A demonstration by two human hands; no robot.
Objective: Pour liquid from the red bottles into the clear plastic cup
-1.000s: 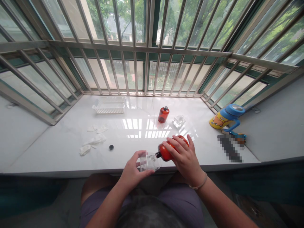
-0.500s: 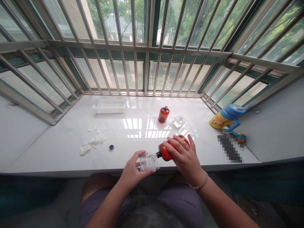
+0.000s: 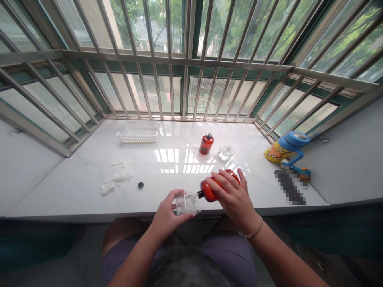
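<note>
Over the front edge of the ledge [image 3: 72,195], my left hand [image 3: 169,212] pinches a clear cup [image 3: 189,204], probably light and brittle, by its sides; my right hand [image 3: 231,195] wraps a tilted red bottle [image 3: 209,191], likely slippery, mouth at the cup. Toward the back edge, a capped bottle [image 3: 206,144] and clear dish [image 3: 226,153] could obstruct.

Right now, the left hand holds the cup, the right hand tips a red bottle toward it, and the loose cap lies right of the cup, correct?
Wrong side: the head view shows the loose cap left of the cup. The left hand holds it, the right hand tips a red bottle toward it.
</note>
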